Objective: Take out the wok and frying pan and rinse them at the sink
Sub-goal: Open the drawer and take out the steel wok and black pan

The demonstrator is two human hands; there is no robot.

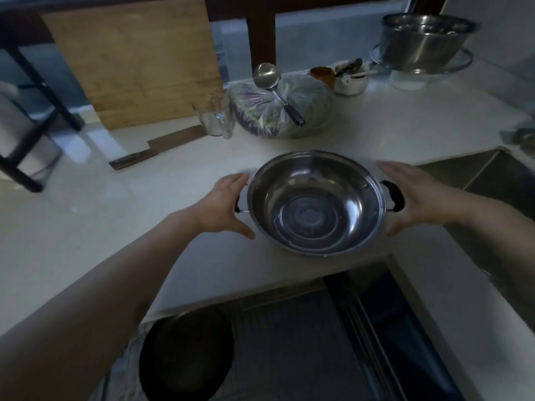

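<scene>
A shiny steel wok [317, 202] with two black side handles sits on the white counter [130, 215] near its front edge. My left hand [225, 205] is open beside the wok's left handle, fingers spread, close to it or just touching. My right hand [417, 195] is open a little off the right handle, not holding it. Below the counter, a dark frying pan [185, 357] lies in a pulled-out drawer [289, 337] at the lower left. The steel sink [498, 180] is at the right, just past my right hand.
Behind the wok lie a bag of vegetables [285, 111] with a ladle [272, 85] on top, a glass jug [214, 117], a cleaver [156, 147], and a wooden cutting board [136, 59] leaning upright. Steel bowls [422, 41] and small cups [347, 79] stand at the back right.
</scene>
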